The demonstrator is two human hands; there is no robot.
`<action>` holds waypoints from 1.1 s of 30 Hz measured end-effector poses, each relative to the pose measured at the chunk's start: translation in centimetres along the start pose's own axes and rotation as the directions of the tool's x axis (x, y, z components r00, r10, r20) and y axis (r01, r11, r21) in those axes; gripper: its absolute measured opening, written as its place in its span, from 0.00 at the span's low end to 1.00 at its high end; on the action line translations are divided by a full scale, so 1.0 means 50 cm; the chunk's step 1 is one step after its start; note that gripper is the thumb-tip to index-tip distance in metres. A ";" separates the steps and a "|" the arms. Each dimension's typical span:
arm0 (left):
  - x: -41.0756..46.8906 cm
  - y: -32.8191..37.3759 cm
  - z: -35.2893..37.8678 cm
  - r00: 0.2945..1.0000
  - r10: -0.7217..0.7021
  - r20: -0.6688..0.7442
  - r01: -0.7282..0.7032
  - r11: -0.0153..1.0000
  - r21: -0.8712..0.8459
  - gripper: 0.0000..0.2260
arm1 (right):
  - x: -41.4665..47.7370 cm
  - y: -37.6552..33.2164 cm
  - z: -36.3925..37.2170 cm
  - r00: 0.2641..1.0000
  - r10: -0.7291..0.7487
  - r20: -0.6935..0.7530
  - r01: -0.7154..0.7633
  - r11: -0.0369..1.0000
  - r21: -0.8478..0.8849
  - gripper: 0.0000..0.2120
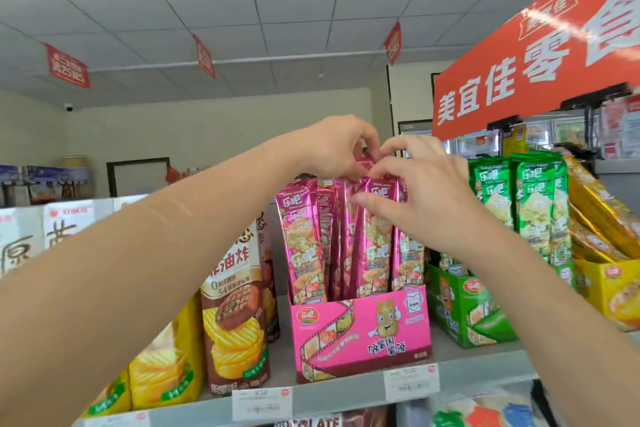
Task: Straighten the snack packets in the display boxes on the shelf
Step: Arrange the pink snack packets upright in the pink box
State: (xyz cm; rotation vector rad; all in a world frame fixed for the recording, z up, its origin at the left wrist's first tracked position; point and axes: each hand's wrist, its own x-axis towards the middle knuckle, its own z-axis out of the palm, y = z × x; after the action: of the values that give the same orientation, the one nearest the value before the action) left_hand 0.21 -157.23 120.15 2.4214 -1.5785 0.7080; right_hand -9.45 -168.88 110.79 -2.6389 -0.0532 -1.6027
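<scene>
Left hand: the left hand [337, 146] reaches up from the lower left, fingers curled and pinched on the top edge of a pink snack packet [365, 163] that sticks up above its row.
Right hand: the right hand [420, 191] comes in from the lower right, fingers loosely spread, fingertips resting on the tops of the pink packets [374, 236]; whether it grips one cannot be told.
Pink display box: the pink display box [360, 333] stands at the front middle of the shelf, its tall packets upright, a few leaning against each other.
Green display box: the green display box [464, 308] sits just to the right, full of green packets [530, 208].
Yellow display box: the yellow display box [609, 291] is further right, its packets tilted back.
Left of the pink box: a brown crisp carton [235, 315] and yellow cartons [162, 367] stand side by side.
Shelf: the grey shelf [478, 369] carries white price tags [411, 383] on its front edge.
Room: a shop with a white tiled ceiling [277, 28], a long strip light, hanging red pennants [67, 66], and a large red banner [540, 59] with white Chinese characters at upper right.
</scene>
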 end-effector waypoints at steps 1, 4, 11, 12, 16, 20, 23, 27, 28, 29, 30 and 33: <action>0.000 0.003 0.006 0.999 -0.004 0.035 0.005 0.999 -0.035 0.08 | 0.003 -0.004 0.000 1.000 -0.016 -0.024 0.016 1.000 -0.017 0.16; -0.001 0.009 0.016 0.988 -0.063 0.142 0.103 0.951 -0.292 0.13 | 0.004 -0.021 0.001 0.998 -0.028 -0.052 0.027 0.999 -0.025 0.13; 0.001 -0.009 -0.004 0.961 -0.074 0.267 0.215 0.806 -0.552 0.16 | 0.004 -0.023 -0.001 1.000 0.007 0.017 -0.005 0.995 -0.103 0.19; -0.001 -0.013 -0.006 0.956 -0.064 0.285 0.224 0.787 -0.575 0.17 | 0.006 -0.021 0.000 0.999 0.013 0.041 -0.008 0.991 -0.132 0.21; 0.007 -0.022 0.005 0.980 -0.104 0.169 0.161 0.916 -0.368 0.24 | 0.015 -0.004 0.005 0.996 -0.021 0.091 0.036 0.984 -0.172 0.18; 0.017 -0.035 0.028 0.987 -0.105 0.124 0.089 0.988 0.123 0.19 | 0.023 0.010 0.006 0.993 -0.035 0.111 0.051 0.988 -0.143 0.18; 0.015 -0.049 0.051 0.955 -0.175 0.238 0.113 0.960 0.254 0.16 | 0.027 0.017 0.006 0.995 -0.046 0.084 0.057 0.991 -0.121 0.15; 0.013 -0.055 0.048 0.970 -0.176 0.166 0.121 0.947 0.297 0.17 | 0.037 0.023 -0.002 0.986 -0.029 0.166 0.048 0.993 -0.111 0.12; 0.013 -0.056 0.044 0.969 -0.177 0.173 0.122 0.949 0.290 0.16 | 0.040 0.024 -0.004 0.977 -0.023 0.214 0.050 0.992 -0.120 0.14; 0.013 -0.056 0.041 0.966 -0.180 0.185 0.122 0.950 0.287 0.15 | 0.042 0.024 -0.004 0.967 -0.012 0.255 0.046 0.991 -0.129 0.15; 0.013 -0.056 0.040 0.963 -0.183 0.195 0.122 0.950 0.288 0.15 | 0.042 0.024 -0.005 0.959 -0.001 0.282 0.041 0.990 -0.136 0.16; 0.011 -0.055 0.041 0.961 -0.190 0.203 0.124 0.946 0.300 0.16 | 0.040 0.024 -0.005 0.959 0.001 0.285 0.042 0.988 -0.146 0.19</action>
State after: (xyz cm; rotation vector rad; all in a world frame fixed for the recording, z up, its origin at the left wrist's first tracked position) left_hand 3.46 -157.28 118.95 2.8956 -1.4166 0.6885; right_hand -8.67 -170.08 112.65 -2.9757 0.0310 -1.2650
